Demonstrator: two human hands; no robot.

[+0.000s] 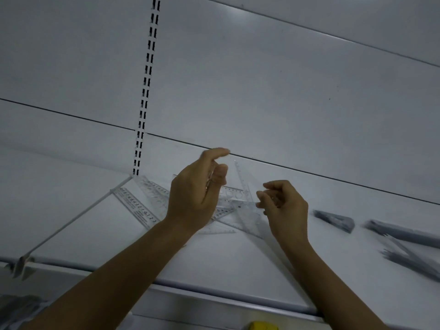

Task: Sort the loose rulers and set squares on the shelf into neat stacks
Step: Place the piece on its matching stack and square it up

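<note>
- Left hand (197,194): grip holds a clear plastic piece (209,182).
- Right hand (285,206): grip pinches a clear triangular set square (246,210).
- Right end of the white shelf (214,258): grey stacks (333,220) done; loose clear rulers (142,203) remain.

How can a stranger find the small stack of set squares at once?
On the white shelf, look just right of the right hand. The small stack lies there alone. It is short, grey and triangular; the long stack farther right is straight, and the loose pile at left is clear.
</note>
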